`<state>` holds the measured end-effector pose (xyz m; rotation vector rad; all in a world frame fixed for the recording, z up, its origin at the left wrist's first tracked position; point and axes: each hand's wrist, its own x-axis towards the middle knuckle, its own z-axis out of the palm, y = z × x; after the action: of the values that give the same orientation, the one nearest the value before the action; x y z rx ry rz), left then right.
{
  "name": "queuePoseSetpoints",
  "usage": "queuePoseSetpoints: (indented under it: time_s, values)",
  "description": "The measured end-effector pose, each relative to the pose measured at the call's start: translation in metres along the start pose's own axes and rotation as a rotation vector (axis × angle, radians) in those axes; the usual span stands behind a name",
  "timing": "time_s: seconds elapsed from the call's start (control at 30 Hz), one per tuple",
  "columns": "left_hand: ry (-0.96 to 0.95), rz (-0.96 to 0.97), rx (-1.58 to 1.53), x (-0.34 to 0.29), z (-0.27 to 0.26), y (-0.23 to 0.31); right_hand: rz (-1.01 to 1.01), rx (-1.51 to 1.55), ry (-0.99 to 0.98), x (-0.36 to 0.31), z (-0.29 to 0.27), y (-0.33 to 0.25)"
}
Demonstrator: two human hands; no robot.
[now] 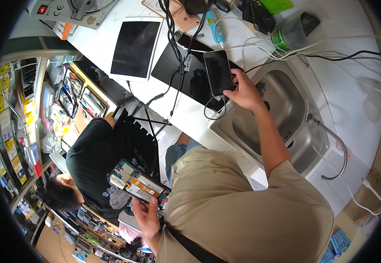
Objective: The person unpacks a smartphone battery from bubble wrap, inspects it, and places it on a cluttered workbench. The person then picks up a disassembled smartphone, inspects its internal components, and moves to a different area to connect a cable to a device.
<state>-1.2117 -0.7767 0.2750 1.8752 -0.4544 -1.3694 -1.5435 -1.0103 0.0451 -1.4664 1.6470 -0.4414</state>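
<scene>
My left hand (148,218) grips an opened smartphone (142,184) by its lower edge, thumb on top. Its back cover is off, so the battery, an orange-brown strip and the circuit board show. My right hand (245,91) is closed around the right edge of a black smartphone (218,72) with a dark screen. A thin cable (222,111) runs at that phone's lower end. This phone is over a flat black panel (166,65), possibly a closed laptop, on the white counter (184,118). The two phones are well apart.
A white-framed tablet (134,50) lies left of hanging black cables (173,39). Right of my right hand is a steel sink (300,83) with a curved tap (341,153). A clear cup (289,37) stands behind it. A person in black (107,153) sits at left near crowded shelves.
</scene>
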Motion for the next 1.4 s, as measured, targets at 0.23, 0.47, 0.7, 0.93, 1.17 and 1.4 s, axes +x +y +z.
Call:
queuePoseSetpoints:
  time_s: [0.23,0.47,0.7,0.93,1.17,1.4]
  values:
    - [-0.017,0.056,-0.022,0.003,-0.010,0.001,0.115,0.070,0.159,0.013,0.017,0.021]
    - [0.063,0.236,0.035,-0.004,-0.081,-0.007,-0.053,-0.354,0.439,-0.003,0.049,-0.040]
    - [0.241,0.344,-0.135,-0.020,-0.120,-0.011,0.063,-0.126,0.510,0.006,0.062,-0.052]
    - [0.179,0.292,-0.272,-0.040,-0.118,-0.042,0.059,-0.071,0.755,0.061,-0.022,-0.041]
    - [0.182,0.342,-0.401,-0.045,-0.097,-0.052,0.010,-0.508,0.837,0.149,-0.091,-0.047]
    - [0.248,0.272,-0.555,-0.047,-0.093,-0.062,-0.608,-0.188,0.049,0.004,0.073,-0.145]
